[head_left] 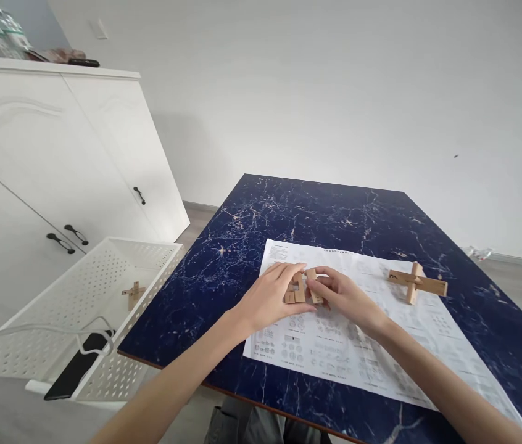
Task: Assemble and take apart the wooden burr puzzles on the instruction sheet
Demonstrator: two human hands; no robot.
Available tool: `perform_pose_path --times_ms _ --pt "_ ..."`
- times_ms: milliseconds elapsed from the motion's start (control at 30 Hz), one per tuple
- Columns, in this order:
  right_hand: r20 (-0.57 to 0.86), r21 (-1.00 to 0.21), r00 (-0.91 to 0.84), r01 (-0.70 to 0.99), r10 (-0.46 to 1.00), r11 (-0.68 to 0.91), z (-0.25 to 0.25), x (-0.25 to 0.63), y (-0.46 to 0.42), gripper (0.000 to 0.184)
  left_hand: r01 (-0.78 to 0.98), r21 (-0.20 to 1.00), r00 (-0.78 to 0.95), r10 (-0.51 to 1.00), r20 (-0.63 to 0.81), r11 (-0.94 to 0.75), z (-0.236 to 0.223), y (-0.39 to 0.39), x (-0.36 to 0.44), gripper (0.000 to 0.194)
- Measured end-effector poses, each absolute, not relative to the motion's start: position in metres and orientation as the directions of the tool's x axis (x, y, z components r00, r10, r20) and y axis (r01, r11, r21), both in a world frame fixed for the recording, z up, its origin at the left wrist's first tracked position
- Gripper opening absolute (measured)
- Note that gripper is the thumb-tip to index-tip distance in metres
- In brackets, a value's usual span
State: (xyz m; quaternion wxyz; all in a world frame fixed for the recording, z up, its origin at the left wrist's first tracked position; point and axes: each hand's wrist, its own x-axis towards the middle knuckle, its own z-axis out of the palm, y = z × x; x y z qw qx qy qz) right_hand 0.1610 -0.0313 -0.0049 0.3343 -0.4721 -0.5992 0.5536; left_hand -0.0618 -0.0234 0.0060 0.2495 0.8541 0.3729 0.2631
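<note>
So, you've got your left hand (265, 291) curled around a little wooden frame (300, 296), thumb on the near side and fingers on the far side, with a gap showing in the frame's middle. Your right hand (345, 295) is closed in a pinch on a wooden block (313, 286) just beside it; can't tell if the two pieces touch. Both are over the printed sheet (358, 264) on the blue table (330, 213). Off to your right, a wooden cross (414, 283) stands at the sheet's far corner. Down left, there's a white basket (8, 356) beside the table.
</note>
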Motion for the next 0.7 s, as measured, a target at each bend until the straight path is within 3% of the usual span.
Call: perform_pose_path --times_ms 300,500,700 --pt "-0.022 -0.985 -0.168 0.171 0.985 0.007 -0.01 0.17 -0.028 0.056 0.515 0.568 0.667 0.716 0.206 -0.642 -0.006 0.007 -0.055 0.081" --pt "-0.005 -0.971 -0.168 0.237 0.986 0.036 -0.014 0.168 -0.032 0.057 0.503 0.538 0.707 0.68 0.195 -0.677 -0.005 0.018 -0.074 0.097" --pt "0.014 -0.927 -0.145 0.368 0.989 0.067 -0.016 0.169 -0.03 0.052 0.517 0.59 0.69 0.71 0.142 -0.62 0.002 0.026 -0.089 0.07"
